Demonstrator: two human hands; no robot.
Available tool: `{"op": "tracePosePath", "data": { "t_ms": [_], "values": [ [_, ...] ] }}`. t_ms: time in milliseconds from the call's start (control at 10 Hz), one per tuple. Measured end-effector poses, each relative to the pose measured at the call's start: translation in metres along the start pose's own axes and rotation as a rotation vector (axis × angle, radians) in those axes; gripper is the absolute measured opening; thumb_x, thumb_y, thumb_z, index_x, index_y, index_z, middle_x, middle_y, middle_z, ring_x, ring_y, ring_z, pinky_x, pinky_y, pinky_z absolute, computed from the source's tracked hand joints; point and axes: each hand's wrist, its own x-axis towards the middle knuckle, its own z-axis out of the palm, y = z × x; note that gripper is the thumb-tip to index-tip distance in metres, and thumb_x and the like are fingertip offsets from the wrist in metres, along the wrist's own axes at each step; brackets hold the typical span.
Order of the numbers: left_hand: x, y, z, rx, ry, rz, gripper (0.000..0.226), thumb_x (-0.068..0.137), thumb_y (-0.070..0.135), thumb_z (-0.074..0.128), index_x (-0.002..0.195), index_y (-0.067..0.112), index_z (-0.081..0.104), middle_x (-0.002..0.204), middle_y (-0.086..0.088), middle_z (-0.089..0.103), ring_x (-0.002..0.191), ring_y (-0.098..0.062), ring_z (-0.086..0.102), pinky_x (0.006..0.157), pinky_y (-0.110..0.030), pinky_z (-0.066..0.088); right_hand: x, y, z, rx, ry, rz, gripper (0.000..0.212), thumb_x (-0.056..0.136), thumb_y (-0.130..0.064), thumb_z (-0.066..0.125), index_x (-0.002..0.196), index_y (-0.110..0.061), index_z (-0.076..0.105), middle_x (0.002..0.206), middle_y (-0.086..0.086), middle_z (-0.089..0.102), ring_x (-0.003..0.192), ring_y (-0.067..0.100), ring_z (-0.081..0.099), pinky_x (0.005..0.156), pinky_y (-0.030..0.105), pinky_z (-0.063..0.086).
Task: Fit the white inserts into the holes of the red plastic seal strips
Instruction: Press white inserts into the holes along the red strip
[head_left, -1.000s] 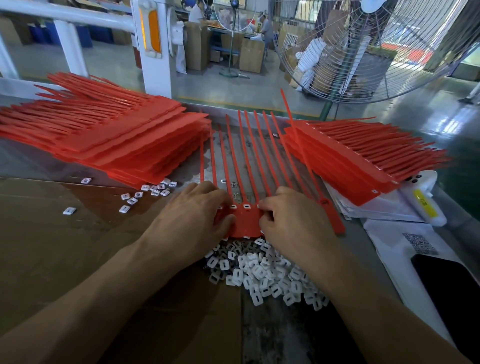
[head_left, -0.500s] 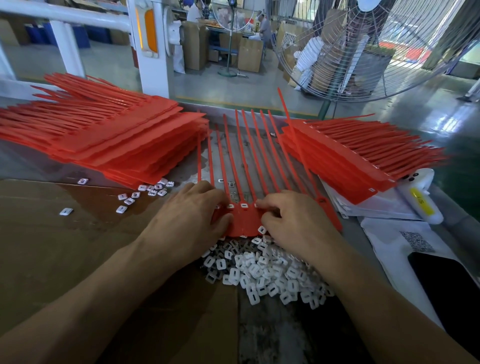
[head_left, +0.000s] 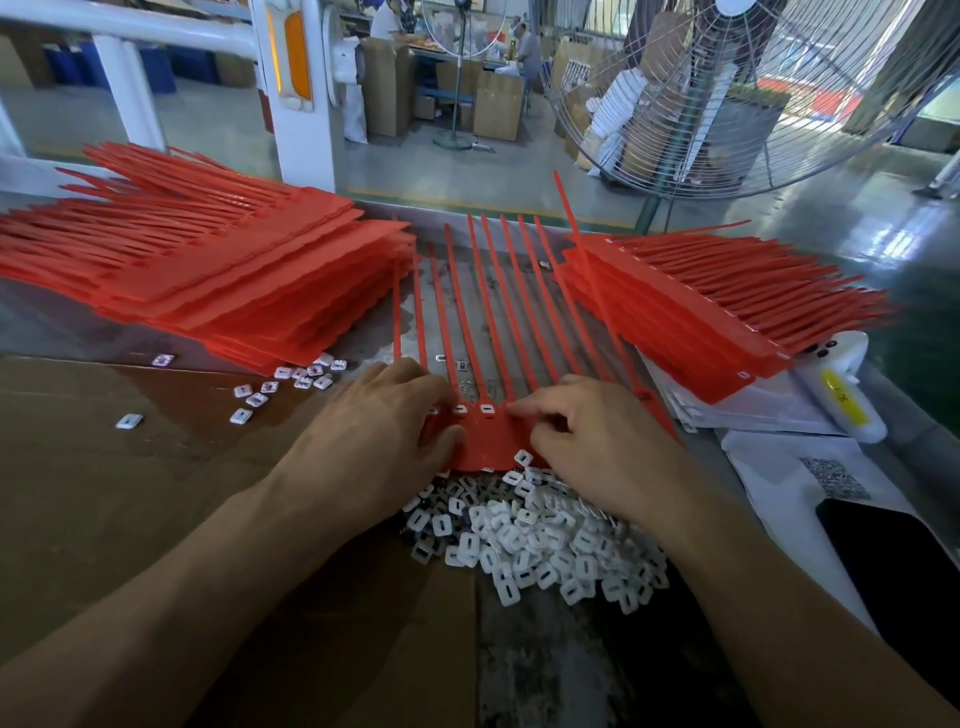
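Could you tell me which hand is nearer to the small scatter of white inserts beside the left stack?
Left. The left hand lies just right of that scatter; the right hand is farther right, across the seal strip.

I see smooth red plastic seal strips (head_left: 483, 441), matt white plastic inserts (head_left: 540, 540), brown cardboard (head_left: 104, 493), and a worn metal table (head_left: 545, 649).

Head cam, fwd-down, close over hands (head_left: 483, 441)

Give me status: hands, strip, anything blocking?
Left hand and right hand both pressing the red seal strip sheet. Two white inserts seated between the hands. Loose insert pile near edge; nothing blocking.
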Motion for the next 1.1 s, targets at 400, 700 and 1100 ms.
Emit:
{"op": "tracePosePath", "data": {
  "t_ms": [400, 700, 1100],
  "values": [
    [0.000, 0.000, 0.001, -0.001, -0.002, -0.002, 0.040, 0.096, 0.054, 0.051, 0.133, 0.037, 0.055, 0.133, 0.014, 0.050, 0.127, -0.009, 0.043, 0.110, -0.040, 0.040, -0.007, 0.017, -0.016, 0.184, -0.207, -0.147, 0.023, 0.090, -0.019, 0.078, 0.105, -0.037, 0.078, 0.100, -0.021, 0.061, 0.095, 0.001, 0.061, 0.081, 0.013, 0.045],
    [0.000, -0.001, 0.001, 0.004, 0.007, 0.001, 0.039, 0.097, 0.054, 0.052, 0.132, 0.038, 0.055, 0.133, 0.014, 0.050, 0.127, -0.008, 0.043, 0.111, -0.039, 0.040, -0.008, 0.013, -0.012, 0.131, -0.140, -0.179, 0.014, 0.089, -0.024, 0.080, 0.098, -0.034, 0.077, 0.095, -0.018, 0.062, 0.090, -0.001, 0.061, 0.079, 0.014, 0.046],
    [0.000, 0.000, 0.000, -0.005, -0.001, 0.003, 0.040, 0.097, 0.054, 0.050, 0.133, 0.037, 0.055, 0.135, 0.014, 0.049, 0.128, -0.008, 0.042, 0.111, -0.037, 0.040, -0.001, 0.025, -0.009, 0.263, 0.167, 0.061, 0.015, 0.092, -0.023, 0.077, 0.087, -0.035, 0.070, 0.086, -0.019, 0.069, 0.084, -0.006, 0.063, 0.068, 0.008, 0.047]
  ]
}}
